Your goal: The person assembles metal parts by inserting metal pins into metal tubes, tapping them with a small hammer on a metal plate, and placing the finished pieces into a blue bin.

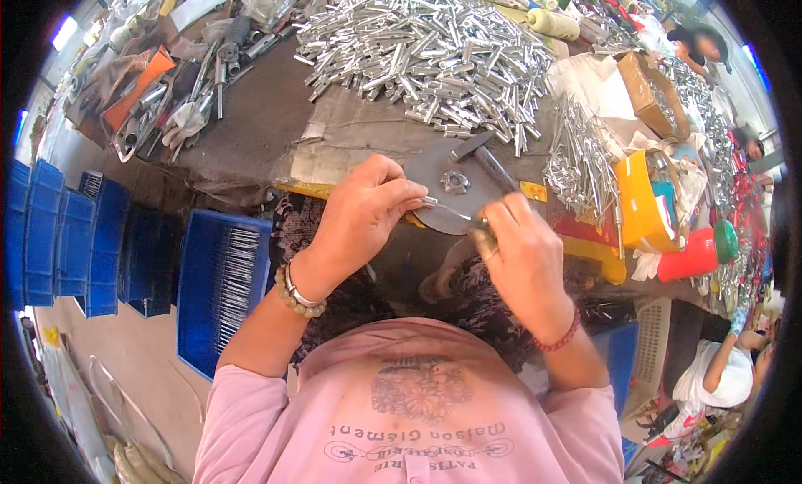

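My left hand (359,217) pinches a short, shiny metal tube (428,201) between thumb and fingertips, just over the near edge of a dark grey rounded plate (430,162). My right hand (528,254) grips a thin metal rod (455,212) that points at the tube; whether its tip is inside the tube is too small to tell. A yellowish cover wraps one right finger. On the plate, beyond my hands, lie a hammer (494,167) with a dark handle and a small ring-shaped metal part (454,182).
A large heap of metal tubes (426,54) covers the far bench. Thin rods (581,162) are piled at the right, beside a yellow container (643,196) and a red jar (689,254). A blue bin (192,292) holding rods stands left. Another person (723,371) sits far right.
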Available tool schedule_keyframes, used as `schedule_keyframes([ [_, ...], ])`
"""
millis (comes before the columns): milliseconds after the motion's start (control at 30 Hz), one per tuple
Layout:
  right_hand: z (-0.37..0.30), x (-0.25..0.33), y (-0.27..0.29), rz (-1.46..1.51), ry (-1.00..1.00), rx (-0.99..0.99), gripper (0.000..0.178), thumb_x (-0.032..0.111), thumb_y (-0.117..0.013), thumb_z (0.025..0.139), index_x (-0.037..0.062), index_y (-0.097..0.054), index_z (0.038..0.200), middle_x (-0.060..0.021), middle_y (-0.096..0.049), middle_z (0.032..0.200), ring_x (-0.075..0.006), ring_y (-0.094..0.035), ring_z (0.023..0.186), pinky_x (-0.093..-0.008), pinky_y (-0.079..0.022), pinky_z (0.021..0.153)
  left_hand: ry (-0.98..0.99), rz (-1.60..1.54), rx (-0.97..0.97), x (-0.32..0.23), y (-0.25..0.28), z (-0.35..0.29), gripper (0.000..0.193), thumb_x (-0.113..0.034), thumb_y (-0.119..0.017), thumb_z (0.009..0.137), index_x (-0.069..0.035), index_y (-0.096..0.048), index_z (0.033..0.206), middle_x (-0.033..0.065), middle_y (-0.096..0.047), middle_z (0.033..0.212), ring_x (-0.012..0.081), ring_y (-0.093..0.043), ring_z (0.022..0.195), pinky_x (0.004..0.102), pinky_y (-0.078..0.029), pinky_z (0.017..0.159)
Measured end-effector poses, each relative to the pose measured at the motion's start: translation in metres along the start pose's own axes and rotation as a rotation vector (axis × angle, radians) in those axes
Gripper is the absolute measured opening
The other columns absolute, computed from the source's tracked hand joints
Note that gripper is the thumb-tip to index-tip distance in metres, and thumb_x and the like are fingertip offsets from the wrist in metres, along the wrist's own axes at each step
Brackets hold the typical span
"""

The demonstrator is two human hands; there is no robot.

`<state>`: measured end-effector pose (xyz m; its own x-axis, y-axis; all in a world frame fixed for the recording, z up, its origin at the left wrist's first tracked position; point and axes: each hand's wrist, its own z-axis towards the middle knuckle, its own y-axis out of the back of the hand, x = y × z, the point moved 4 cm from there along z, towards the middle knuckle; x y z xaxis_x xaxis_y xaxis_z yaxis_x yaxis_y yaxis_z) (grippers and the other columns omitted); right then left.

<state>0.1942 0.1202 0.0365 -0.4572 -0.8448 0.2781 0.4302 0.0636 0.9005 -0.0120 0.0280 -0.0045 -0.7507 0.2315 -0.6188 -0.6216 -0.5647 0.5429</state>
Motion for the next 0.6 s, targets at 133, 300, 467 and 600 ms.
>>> schedule_keyframes([
  [133, -0.017, 0.008, -0.01, 0.315, -0.21, 0.074, 0.016, 0.009, -0.08, 0.088, 0.0076, -0.067, 0.098, -0.0127, -0.073, 0.09, -0.0373, -0.073, 0.079, -0.0447, -0.059, 0.07, -0.004, 0.026, -0.021, -0.008, -0.003, -0.006, 0.028, 0.001, -0.084, 0.088, -0.009, -0.082, 0.115, 0.0097, -0.067, 0.103, 0.0278, -0.068, 0.094, 0.0358, -0.056, 0.08],
  [300, -0.031, 0.009, -0.037, 1.084, -0.672, 0.571, 0.022, 0.014, -0.069, 0.107, 0.0021, -0.073, 0.125, -0.0011, -0.071, 0.085, -0.0053, -0.063, 0.068, -0.024, -0.052, 0.06, 0.146, -0.109, -0.233, -0.018, -0.008, -0.036, 0.039, 0.0, -0.077, 0.098, -0.008, -0.074, 0.137, 0.0109, -0.075, 0.104, 0.0216, -0.071, 0.085, 0.0313, -0.055, 0.072],
  [467, -0.04, 0.016, -0.044, 1.297, -0.733, 0.575, 0.023, 0.01, -0.066, 0.107, 0.0013, -0.071, 0.128, -0.0007, -0.071, 0.091, -0.0051, -0.063, 0.069, -0.0228, -0.052, 0.062, 0.76, -0.65, -0.051, -0.018, -0.024, -0.052, 0.053, -0.019, -0.063, 0.113, -0.011, -0.048, 0.163, 0.0059, -0.078, 0.108, 0.0084, -0.069, 0.088, 0.0223, -0.057, 0.07],
  [600, -0.043, 0.024, -0.057, 1.375, -0.695, 0.595, 0.024, 0.008, -0.065, 0.107, 0.0012, -0.07, 0.129, -0.0011, -0.071, 0.094, -0.0055, -0.063, 0.071, -0.0224, -0.054, 0.066, 0.866, -0.862, -0.058, -0.019, -0.024, -0.058, 0.062, -0.015, -0.068, 0.109, -0.009, -0.042, 0.165, 0.0061, -0.076, 0.107, 0.008, -0.068, 0.087, 0.0214, -0.054, 0.07],
])
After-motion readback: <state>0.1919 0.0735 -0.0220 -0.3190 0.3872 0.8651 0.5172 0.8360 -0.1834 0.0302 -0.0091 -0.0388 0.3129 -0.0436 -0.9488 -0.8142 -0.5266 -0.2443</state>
